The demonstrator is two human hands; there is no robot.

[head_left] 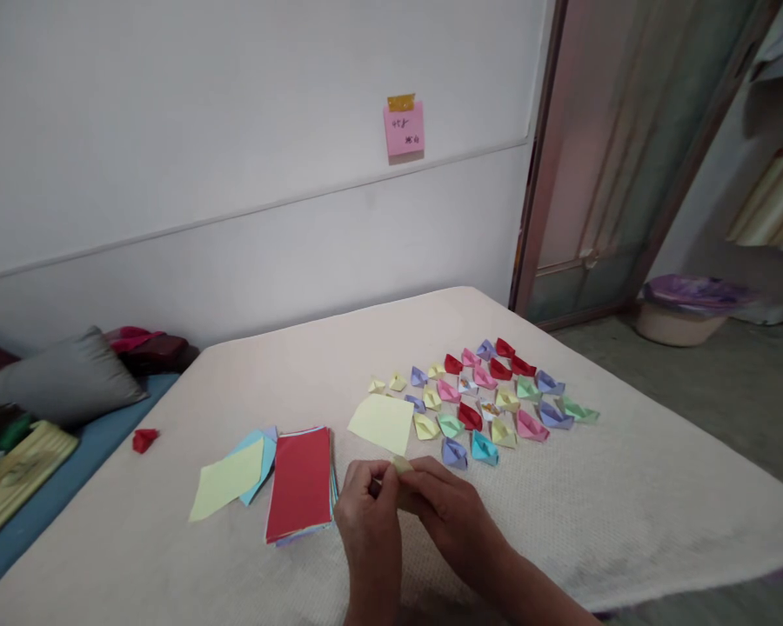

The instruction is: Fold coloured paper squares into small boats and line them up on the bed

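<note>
My left hand (pixel 365 513) and my right hand (pixel 447 509) meet near the front of the table (pixel 613 513), fingers pinched together on a small pale yellow folded paper (pixel 403 465). Just beyond them lies a flat yellow paper square (pixel 382 422). To the left sits a stack of coloured paper sheets (pixel 300 482) with a red sheet on top. A loose yellow sheet (pixel 228 480) and a light blue sheet (pixel 264 452) lie beside it. Several small folded paper boats (pixel 489 400) in red, pink, purple, green, yellow and blue stand in rows farther right.
The table has a cream textured cover. A small red folded paper (pixel 144 439) lies on a blue mat (pixel 71 474) at left, near a grey pillow (pixel 65 376). A pink note (pixel 404 128) is taped to the wall. A doorway and a covered basin (pixel 688 306) are at right.
</note>
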